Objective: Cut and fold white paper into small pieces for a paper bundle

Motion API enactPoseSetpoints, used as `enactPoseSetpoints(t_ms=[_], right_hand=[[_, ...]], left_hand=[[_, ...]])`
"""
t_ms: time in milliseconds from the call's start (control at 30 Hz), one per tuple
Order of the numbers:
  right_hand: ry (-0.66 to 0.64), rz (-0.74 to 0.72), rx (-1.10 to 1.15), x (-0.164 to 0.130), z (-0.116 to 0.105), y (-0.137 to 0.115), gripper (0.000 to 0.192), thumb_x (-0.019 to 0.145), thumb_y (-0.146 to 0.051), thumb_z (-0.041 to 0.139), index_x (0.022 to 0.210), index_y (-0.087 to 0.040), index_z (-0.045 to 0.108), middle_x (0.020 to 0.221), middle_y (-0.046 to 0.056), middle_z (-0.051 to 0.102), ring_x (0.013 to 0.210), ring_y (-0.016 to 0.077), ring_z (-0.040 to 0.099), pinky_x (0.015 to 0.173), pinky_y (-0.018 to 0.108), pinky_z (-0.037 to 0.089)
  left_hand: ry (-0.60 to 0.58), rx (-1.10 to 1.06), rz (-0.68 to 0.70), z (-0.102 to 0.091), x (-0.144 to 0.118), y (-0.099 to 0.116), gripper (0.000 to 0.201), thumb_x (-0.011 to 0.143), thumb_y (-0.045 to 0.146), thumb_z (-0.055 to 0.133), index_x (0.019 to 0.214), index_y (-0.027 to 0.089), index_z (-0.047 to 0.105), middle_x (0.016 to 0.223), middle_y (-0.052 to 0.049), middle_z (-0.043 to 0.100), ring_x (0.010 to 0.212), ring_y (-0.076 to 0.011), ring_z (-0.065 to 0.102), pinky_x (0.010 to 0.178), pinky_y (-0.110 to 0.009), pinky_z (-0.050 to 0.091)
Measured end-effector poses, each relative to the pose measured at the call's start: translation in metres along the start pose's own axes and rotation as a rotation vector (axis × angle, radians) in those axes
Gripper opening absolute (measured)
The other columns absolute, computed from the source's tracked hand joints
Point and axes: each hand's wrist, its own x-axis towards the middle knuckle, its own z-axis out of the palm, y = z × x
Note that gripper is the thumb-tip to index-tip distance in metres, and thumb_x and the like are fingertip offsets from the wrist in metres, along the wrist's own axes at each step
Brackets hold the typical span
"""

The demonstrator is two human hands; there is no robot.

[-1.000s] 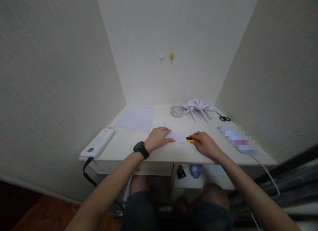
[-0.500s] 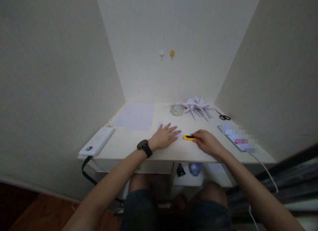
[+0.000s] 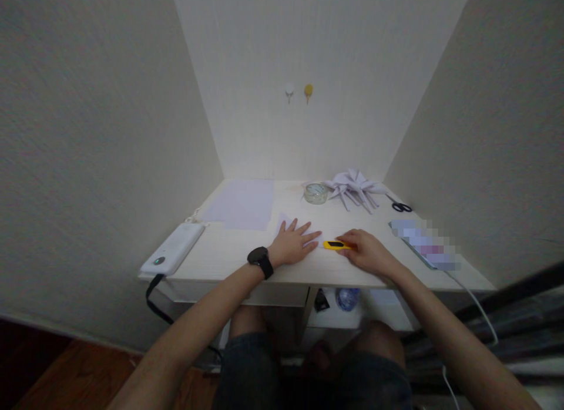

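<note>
Paper, a small white sheet, lay flat at centre frame on the desk, and you had your left hand spread on it, fingers released & splayed, palm down. Your right hand was just right of it, fingers curled on the tail of a yellow cutter that touched the desk next to the sheet's right edge. Looked like the cutting/creasing step: sheet pinned, tool at its edge. Next move prob. called for steady pressure from the left hand & a straight draw along the edge, fingertips kept off the tool's path.

No readable writing anywhere: phone at right was blurred out, power bank at left showed no label. Tape roll, folded paper shapes, scissors sat upper right; a bigger sheet upper left.
</note>
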Motion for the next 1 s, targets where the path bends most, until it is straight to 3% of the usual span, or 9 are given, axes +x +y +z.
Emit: enactPoseSetpoints(t_ms=[267, 500, 767, 1000], right_hand=[[0.134, 0.017, 0.065, 0.007, 0.02, -0.014, 0.024, 0.088, -0.03, 0.062, 0.104, -0.019, 0.076, 0.1, 0.008, 0.071, 0.095, 0.0208, 0.062, 0.088, 0.031, 0.046], [0.152, 0.007, 0.049, 0.007, 0.026, -0.009, 0.023, 0.088, -0.029, 0.062, 0.103, -0.019, 0.077, 0.099, 0.008, 0.071, 0.094, 0.0217, 0.061, 0.087, 0.032, 0.045], [0.133, -0.038, 0.04, 0.006, 0.026, -0.009, 0.027, 0.088, -0.025, 0.059, 0.11, -0.018, 0.075, 0.102, 0.009, 0.069, 0.097, 0.0233, 0.059, 0.089, 0.034, 0.046], [0.133, -0.168, 0.079, 0.011, 0.03, 0.004, 0.027, 0.088, -0.023, 0.059, 0.11, -0.018, 0.075, 0.097, 0.01, 0.066, 0.093, 0.0241, 0.059, 0.084, 0.037, 0.047]], left_hand=[[0.012, 0.021, 0.012, 0.0, -0.001, 0.001, 0.05, 0.101, 0.052, 0.024, 0.149, 0.04, 0.036, 0.16, -0.003, 0.031, 0.147, -0.0369, 0.023, 0.111, -0.068, 0.022], [0.02, -0.034, -0.063, -0.008, -0.008, -0.028, 0.055, 0.104, 0.044, 0.017, 0.155, 0.026, 0.027, 0.161, -0.012, 0.026, 0.148, -0.0325, 0.022, 0.115, -0.056, 0.024], [-0.007, 0.044, -0.078, 0.002, -0.015, -0.034, 0.057, 0.102, 0.052, 0.022, 0.153, 0.028, 0.032, 0.16, -0.01, 0.027, 0.148, -0.0341, 0.022, 0.117, -0.059, 0.018], [-0.013, 0.059, -0.067, 0.002, -0.015, -0.034, 0.057, 0.102, 0.051, 0.02, 0.153, 0.029, 0.031, 0.161, -0.009, 0.026, 0.148, -0.0339, 0.022, 0.117, -0.059, 0.018]])
